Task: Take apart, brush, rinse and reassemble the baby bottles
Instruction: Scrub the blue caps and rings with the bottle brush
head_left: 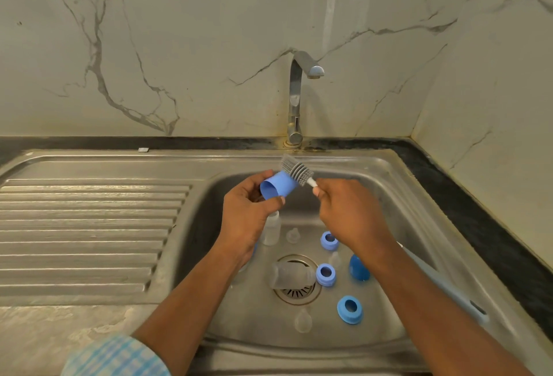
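Item: blue bottle cap point(276, 188), held above sink basin point(386, 170), open end toward viewer.
Left hand point(248, 214): curled round cap sidewall.
Right hand point(347, 211): clamped on bottle brush point(296, 169) just below grey head; head against cap's far end.
Handling, judged: light, thin rigid plastic, slippery if wet; grip sidewall, near rim.
Basin floor: 3 blue collar rings point(325, 274); clear bottle point(291, 277) lying across drain.

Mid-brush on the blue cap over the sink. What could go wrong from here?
1. The left hand holds the blue cap above the sink; a push from the brush in the right hand could knock it loose.
2. The clear bottle lies across the drain, so rinse water may pool.
3. The clear nipples barely show against steel and could be missed.
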Demonstrator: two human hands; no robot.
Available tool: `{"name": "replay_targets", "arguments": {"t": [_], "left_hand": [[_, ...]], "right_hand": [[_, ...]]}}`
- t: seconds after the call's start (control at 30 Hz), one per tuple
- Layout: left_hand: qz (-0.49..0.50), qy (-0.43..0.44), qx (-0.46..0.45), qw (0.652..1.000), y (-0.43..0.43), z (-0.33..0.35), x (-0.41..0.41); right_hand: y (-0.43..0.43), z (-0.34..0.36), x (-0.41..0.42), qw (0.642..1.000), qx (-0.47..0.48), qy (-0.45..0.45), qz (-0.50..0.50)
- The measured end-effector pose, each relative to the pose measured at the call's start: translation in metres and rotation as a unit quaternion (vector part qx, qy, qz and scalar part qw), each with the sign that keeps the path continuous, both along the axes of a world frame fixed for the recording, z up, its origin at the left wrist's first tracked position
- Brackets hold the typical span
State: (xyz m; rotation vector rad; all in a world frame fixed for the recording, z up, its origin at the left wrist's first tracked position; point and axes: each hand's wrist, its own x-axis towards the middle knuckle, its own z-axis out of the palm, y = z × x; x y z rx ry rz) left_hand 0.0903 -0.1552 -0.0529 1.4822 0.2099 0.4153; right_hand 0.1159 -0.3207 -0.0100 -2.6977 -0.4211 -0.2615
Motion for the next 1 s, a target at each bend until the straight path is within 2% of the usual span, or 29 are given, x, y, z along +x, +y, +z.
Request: {"name": "replay_targets", "arguments": {"t": [0.1,0.27,0.4,0.5,0.63,0.8,1.0], "left_hand": [[-0.015,-0.011,0.044,0.999,-0.004,0.0,-0.003],[-0.005,-0.029,0.055,0.998,-0.001,0.003,-0.004],[-0.013,-0.033,0.071,0.997,-0.005,-0.001,-0.003],[-0.014,-0.046,0.081,0.995,-0.007,-0.002,-0.003],[-0.008,-0.051,0.027,0.998,-0.004,0.003,-0.003],[-0.013,-0.038,-0.055,0.998,-0.003,0.001,-0.002],[-0.042,-0.009,-0.125,0.991,0.002,0.001,-0.001]], "right_hand": [[-0.007,0.0,0.002,1.0,0.009,0.008,-0.011],[0.008,0.001,-0.014,0.996,0.012,0.007,0.09],[0.002,0.0,-0.002,1.0,0.017,-0.006,-0.001],[0.0,-0.004,0.0,0.999,0.017,-0.026,-0.017],[-0.003,-0.005,0.001,0.996,0.038,-0.061,-0.043],[-0.01,-0.01,0.008,0.999,0.023,-0.017,-0.037],[-0.011,-0.01,0.01,0.999,0.044,-0.024,-0.016]]}}
